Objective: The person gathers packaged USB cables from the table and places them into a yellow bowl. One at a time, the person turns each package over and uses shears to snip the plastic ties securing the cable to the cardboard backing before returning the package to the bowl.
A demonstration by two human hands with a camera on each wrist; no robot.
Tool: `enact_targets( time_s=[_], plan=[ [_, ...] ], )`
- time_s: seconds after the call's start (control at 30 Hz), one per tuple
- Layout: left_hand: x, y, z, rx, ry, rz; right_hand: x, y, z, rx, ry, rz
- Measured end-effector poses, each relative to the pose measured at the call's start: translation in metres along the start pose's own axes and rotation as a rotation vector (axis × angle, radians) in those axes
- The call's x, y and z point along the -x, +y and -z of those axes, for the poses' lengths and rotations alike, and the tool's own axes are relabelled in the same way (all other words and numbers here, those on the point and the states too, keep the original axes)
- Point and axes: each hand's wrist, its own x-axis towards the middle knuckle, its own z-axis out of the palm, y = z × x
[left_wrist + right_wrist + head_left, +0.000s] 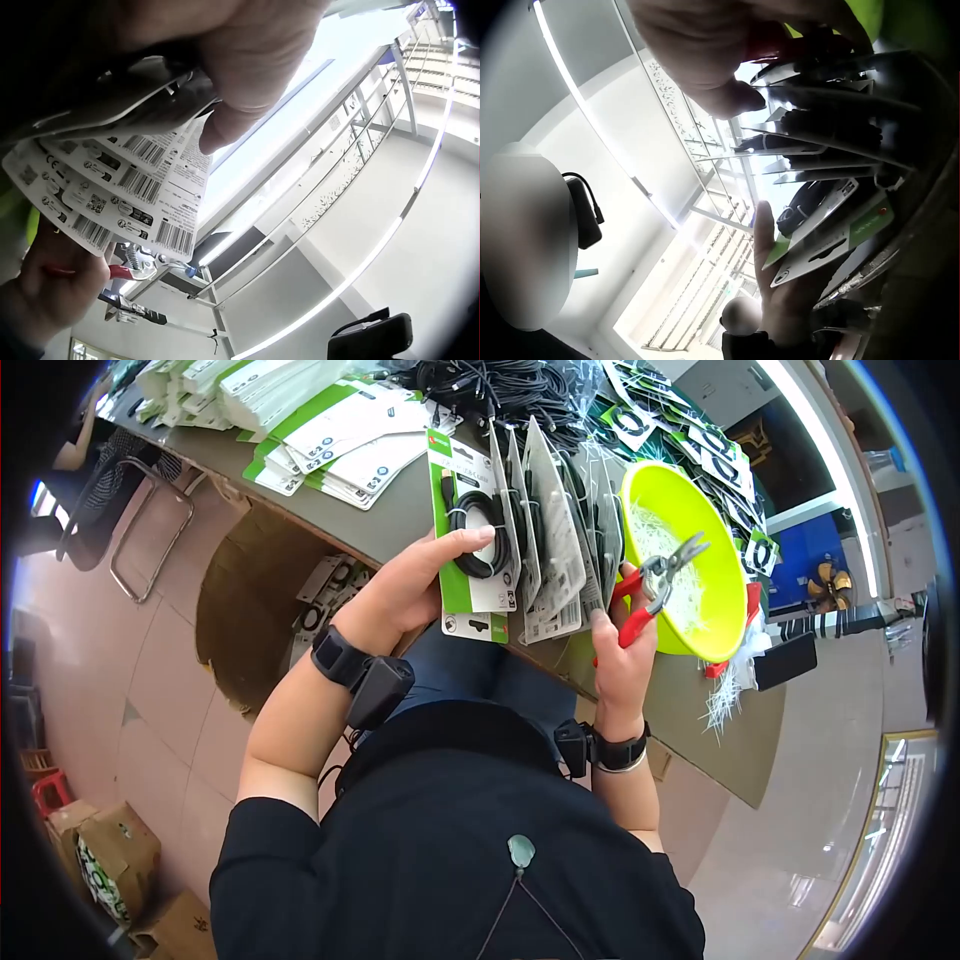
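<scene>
Grey desk (400, 525) carries stacked packs (340, 430) along its far edge and a yellow bowl (725, 600) toward its right corner. Left hand (405, 595): grip clamped on a fan of cable packs (530, 530), held over the desk's near edge, just beside the bowl. Right hand (622, 660): grip closed round the red cutters (655, 585), jaws apart above the bowl. Probable faults: many packs in one pinch may slide loose; open blades close by may nick a card or cable. Only the left wrist view shows the barcodes (127, 195) on the pack backs; only the head view shows the desk.
</scene>
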Motion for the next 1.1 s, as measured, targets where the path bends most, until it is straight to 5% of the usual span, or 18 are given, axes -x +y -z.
enact_targets(
  time_s=[0.27,0.5,0.6,0.67,0.73,0.8,0.87,0.93,1.1],
  plan=[
    [-0.003,-0.009,0.008,0.017,-0.032,0.035,-0.018,-0.009,0.021,0.184,-0.213,-0.158],
    [0.015,-0.003,-0.008,0.002,-0.053,-0.117,0.001,-0.034,0.001,0.074,-0.081,0.011],
    [0.048,0.013,-0.005,0.014,0.008,-0.242,-0.004,-0.041,-0.004,0.193,-0.31,0.229],
    [0.08,0.031,0.016,0.039,-0.113,-0.315,-0.014,-0.051,-0.032,0.204,-0.393,0.382],
    [0.114,0.027,0.043,-0.026,0.206,-0.715,-0.019,-0.051,-0.069,0.214,-0.428,0.482],
    [0.149,0.048,0.051,-0.196,0.068,-0.841,-0.02,-0.041,-0.113,-0.102,-0.572,0.47],
    [0.187,0.041,0.071,-0.162,0.474,-0.915,-0.012,-0.046,-0.146,-0.067,-0.63,0.532],
    [0.215,0.025,0.099,-0.142,0.545,-0.848,-0.005,-0.039,-0.17,-0.018,-0.673,0.6],
    [0.221,-0.034,0.176,0.019,0.77,-0.488,0.025,0.053,-0.195,-0.083,-0.817,0.368]
  ],
)
